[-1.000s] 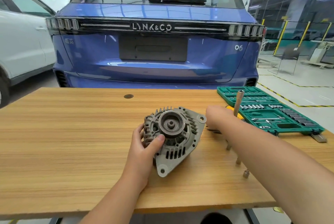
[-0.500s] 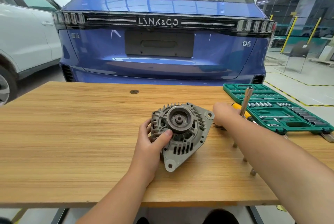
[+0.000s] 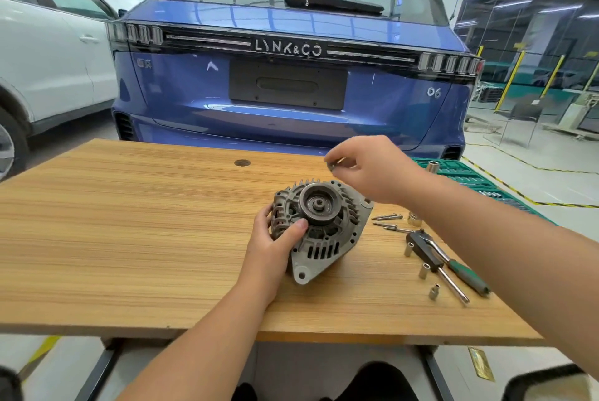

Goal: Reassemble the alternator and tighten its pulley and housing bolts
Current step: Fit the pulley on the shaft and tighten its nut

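A grey alternator (image 3: 327, 238) lies on the wooden table (image 3: 129, 238) with its pulley (image 3: 320, 204) facing up towards me. My left hand (image 3: 275, 245) grips its left side, thumb on the front housing below the pulley. My right hand (image 3: 372, 167) hovers above and behind the alternator and pinches a small dark metal part (image 3: 335, 164) between thumb and fingertips; the part looks like a nut or washer. Loose long bolts (image 3: 387, 220) lie on the table to the right of the alternator.
A ratchet wrench with a green handle (image 3: 450, 263), an extension bar (image 3: 453, 284) and several small sockets (image 3: 424, 271) lie right of the alternator. A green socket set case (image 3: 470, 178) sits at the table's far right. A blue car (image 3: 291, 76) stands just behind the table.
My right hand has risen from the table by the tools and come left over the alternator, now pinching a small part. My left hand keeps its hold on the alternator.
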Available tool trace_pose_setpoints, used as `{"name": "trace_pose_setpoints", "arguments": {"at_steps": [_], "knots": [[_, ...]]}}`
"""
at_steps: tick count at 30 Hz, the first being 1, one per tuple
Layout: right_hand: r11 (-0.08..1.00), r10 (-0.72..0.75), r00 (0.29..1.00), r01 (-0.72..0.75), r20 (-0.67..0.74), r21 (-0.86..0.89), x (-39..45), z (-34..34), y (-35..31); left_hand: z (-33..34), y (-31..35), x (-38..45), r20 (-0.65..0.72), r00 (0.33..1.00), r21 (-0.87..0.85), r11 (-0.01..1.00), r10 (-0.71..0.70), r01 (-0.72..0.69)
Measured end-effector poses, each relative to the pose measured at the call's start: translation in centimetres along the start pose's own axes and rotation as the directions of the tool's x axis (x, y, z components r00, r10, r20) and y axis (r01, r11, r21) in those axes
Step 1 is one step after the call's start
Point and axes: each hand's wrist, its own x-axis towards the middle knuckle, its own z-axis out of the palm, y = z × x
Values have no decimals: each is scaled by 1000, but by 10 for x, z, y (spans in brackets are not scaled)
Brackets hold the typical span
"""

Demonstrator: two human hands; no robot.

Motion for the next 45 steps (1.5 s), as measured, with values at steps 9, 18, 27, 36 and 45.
{"name": "trace_pose_setpoints", "arguments": {"at_steps": [9,18,27,36,45], "knots": [[837,-172,896,352,409,-418,-16,4,-42,-2,5,-3,18,1000,22,1000,-1,0],[788,-55,877,332,477,-519,-3,5,-53,-3,7,-4,25,1000,11,1000,-5,5],[743,-12,850,360,526,-564,3,6,-59,-3,6,-3,23,1000,4,1000,-14,14],[822,27,938,177,347,-541,-1,9,-54,-5,4,-2,28,999,-7,1000,-21,21],[869,123,949,38,291,-493,-4,6,-51,-4,2,-1,33,999,-17,1000,-17,18]]}}
